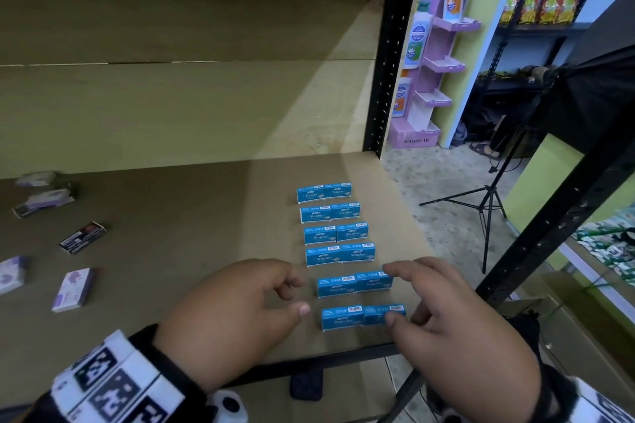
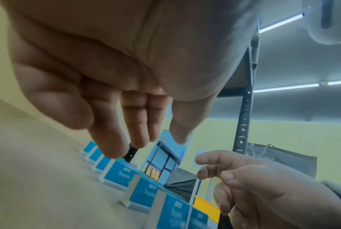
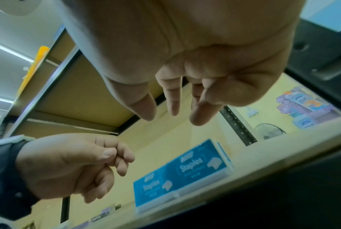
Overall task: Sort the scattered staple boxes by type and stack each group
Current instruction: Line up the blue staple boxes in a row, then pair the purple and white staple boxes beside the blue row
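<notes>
Blue staple boxes stand on edge in pairs, in several rows running from the far row (image 1: 323,192) to the nearest row (image 1: 362,316) at the shelf's right end. My right hand (image 1: 398,295) hovers over the two front rows with fingers spread; its thumb tip lies against the nearest right box and it grips nothing. My left hand (image 1: 295,297) hangs loosely curled and empty just left of those rows. The right wrist view shows the front pair (image 3: 197,167) below the relaxed fingers (image 3: 173,108). In the left wrist view the rows (image 2: 118,175) recede under the fingers (image 2: 111,144).
Purple boxes (image 1: 74,288) and a black box (image 1: 82,237) lie scattered at the shelf's left. The shelf board (image 1: 206,216) ends at a front edge (image 1: 326,359) just before the nearest row. A black upright post (image 1: 391,62) stands behind right; a tripod (image 1: 488,203) is on the floor beyond.
</notes>
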